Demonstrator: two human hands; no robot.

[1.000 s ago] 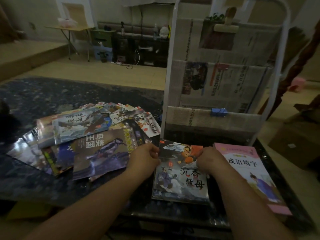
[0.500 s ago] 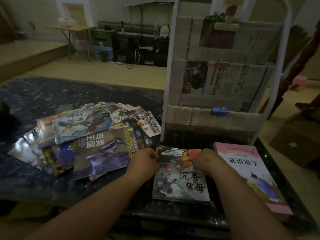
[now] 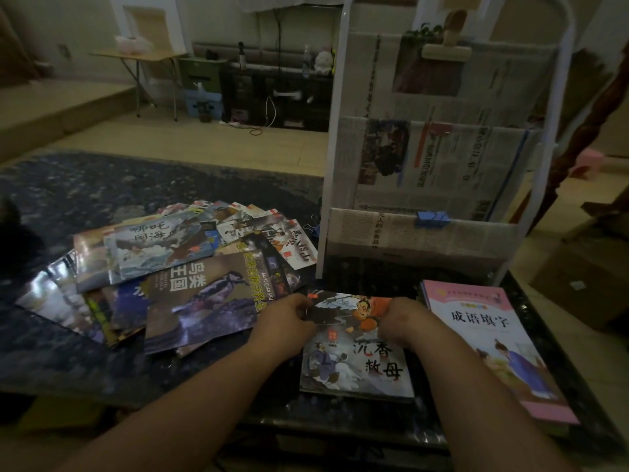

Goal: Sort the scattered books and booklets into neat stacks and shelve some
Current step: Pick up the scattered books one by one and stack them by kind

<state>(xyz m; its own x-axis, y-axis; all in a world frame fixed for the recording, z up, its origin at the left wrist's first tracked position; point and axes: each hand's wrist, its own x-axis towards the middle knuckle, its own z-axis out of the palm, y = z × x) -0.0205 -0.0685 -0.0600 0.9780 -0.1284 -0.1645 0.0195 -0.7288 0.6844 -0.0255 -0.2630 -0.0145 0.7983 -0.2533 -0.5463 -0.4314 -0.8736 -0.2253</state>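
Note:
A picture book with a cartoon cover [image 3: 357, 352] lies flat on the dark marble table [image 3: 68, 362], on top of a small stack. My left hand [image 3: 289, 318] grips its upper left edge and my right hand [image 3: 405, 318] grips its upper right edge, fingers curled. A pink booklet stack [image 3: 493, 342] lies just right of it. A fanned-out heap of scattered books [image 3: 163, 267] covers the table to the left. Behind stands a white-framed shelf rack [image 3: 425, 240] lined with newspaper.
A blue binder clip [image 3: 432, 219] sits on the rack's lowest tier and a wooden clip [image 3: 446, 51] on the top one. A cardboard box [image 3: 585, 281] stands on the floor to the right. A folding table [image 3: 143, 59] and dark cabinet [image 3: 275, 93] stand far back.
Both hands have drawn slightly toward me along the picture book's top edge and the book has settled flatter on the stack. The heap and pink booklets have not moved.

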